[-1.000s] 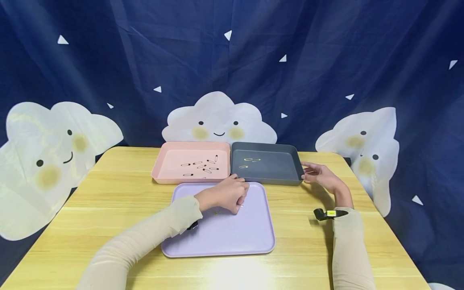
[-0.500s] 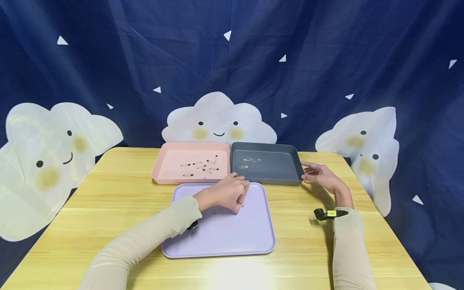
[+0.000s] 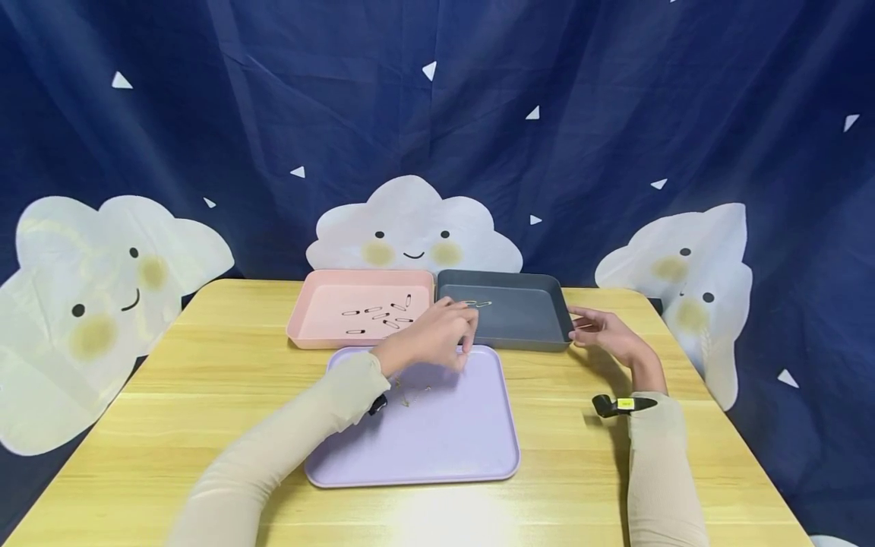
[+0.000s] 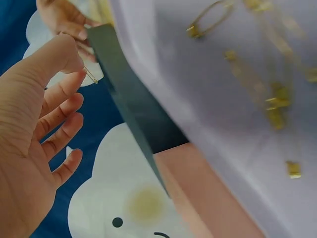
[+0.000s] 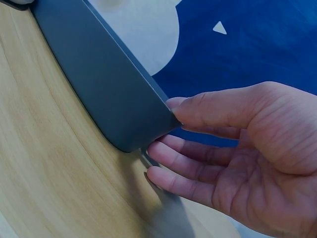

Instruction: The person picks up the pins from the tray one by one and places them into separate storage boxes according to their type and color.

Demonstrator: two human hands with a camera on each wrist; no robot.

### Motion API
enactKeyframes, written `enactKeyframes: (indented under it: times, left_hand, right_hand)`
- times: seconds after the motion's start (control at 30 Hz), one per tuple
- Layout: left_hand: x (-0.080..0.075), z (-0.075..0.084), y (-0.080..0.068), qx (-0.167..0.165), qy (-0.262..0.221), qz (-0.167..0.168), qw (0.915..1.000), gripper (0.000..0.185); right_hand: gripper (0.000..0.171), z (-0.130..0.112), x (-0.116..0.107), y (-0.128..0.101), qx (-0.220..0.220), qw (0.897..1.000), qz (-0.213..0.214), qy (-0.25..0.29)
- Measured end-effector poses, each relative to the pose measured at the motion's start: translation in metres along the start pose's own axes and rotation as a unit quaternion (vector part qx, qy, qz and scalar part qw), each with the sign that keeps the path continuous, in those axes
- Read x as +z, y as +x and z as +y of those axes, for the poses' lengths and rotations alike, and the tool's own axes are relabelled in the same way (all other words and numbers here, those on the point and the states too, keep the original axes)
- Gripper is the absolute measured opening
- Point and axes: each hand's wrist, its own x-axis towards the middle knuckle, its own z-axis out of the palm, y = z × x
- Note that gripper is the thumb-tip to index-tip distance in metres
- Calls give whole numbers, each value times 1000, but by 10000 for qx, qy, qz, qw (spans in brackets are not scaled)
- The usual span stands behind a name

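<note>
My left hand [image 3: 440, 334] is raised over the far edge of the lilac tray [image 3: 465, 448]. Its thumb and index finger pinch a gold safety pin [image 4: 90, 75], seen in the left wrist view; the other fingers are spread. Several gold safety pins [image 4: 280, 96] lie on the lilac tray, blurred in that view. My right hand [image 3: 611, 338] holds the right side of the dark grey tray [image 3: 526, 310], with thumb and fingers at its near corner [image 5: 166, 119]. Gold safety pins [image 3: 484, 304] lie inside this tray, partly hidden by my left hand.
Left of the dark grey tray, against it, stands a pink tray [image 3: 317, 300] with several black safety pins [image 3: 355, 331]. All three trays are on a wooden table [image 3: 560, 456]. A blue curtain [image 3: 615, 114] with white clouds hangs behind.
My left hand has lifted off the lilac tray and moved a little away from me towards the dark grey tray. More gold pins show beneath it. The right hand stays in place.
</note>
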Motion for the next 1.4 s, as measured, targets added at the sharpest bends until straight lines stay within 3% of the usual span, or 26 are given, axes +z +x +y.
enactKeyframes:
  times: [0.27, 0.5, 0.8, 1.17, 1.4]
  left_hand:
    - [-6, -4, 28, -158, 348, 260, 9989, 5]
    - [-2, -8, 47, -321, 184, 378, 9986, 6]
    - [9, -22, 70, -625, 174, 958, 9933, 5]
    - [24, -36, 81, -1204, 291, 1011, 9871, 4]
    - [35, -38, 81, -1342, 332, 1163, 9836, 5]
  right_hand:
    - [68, 0, 2, -2, -50, 10000, 13, -75]
    - [67, 3, 2, -1, 13, 9999, 73, -156]
    - [69, 1, 0, -1, -1, 9998, 47, -181]
    - [71, 2, -1, 1, 17, 10000, 41, 67]
    - [70, 3, -1, 2, 78, 9999, 54, 87]
